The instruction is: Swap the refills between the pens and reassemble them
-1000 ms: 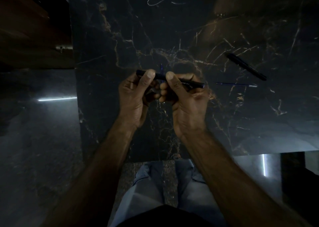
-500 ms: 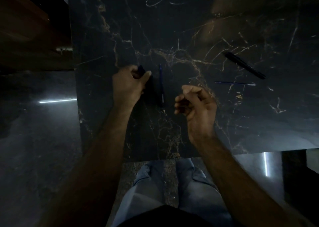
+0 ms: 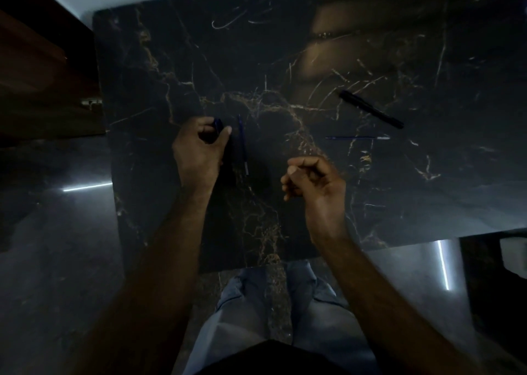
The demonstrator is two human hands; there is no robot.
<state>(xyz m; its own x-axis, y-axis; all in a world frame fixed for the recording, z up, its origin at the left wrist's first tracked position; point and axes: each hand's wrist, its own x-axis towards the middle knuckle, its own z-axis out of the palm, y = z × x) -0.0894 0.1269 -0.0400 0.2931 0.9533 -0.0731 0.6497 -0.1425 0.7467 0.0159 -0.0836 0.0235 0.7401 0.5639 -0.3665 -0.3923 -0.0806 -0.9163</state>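
Marble, black with gold veining, forms the table (image 3: 285,47) under dim light as a person works at its near edge. At left, the left hand (image 3: 199,152) rests on the surface with fingers curled around a dark pen barrel (image 3: 217,125), only its far end showing past the thumb. Just right of that hand a thin blue refill (image 3: 242,143) lies on the marble, running near to far, tip toward the person. Farther right, the right hand (image 3: 313,183) hovers above the table with fingers loosely clenched; whether anything sits inside them cannot be told. Well to the right, a second blue refill (image 3: 358,137) lies crosswise, and just beyond it a black pen (image 3: 370,109) rests at a slant.
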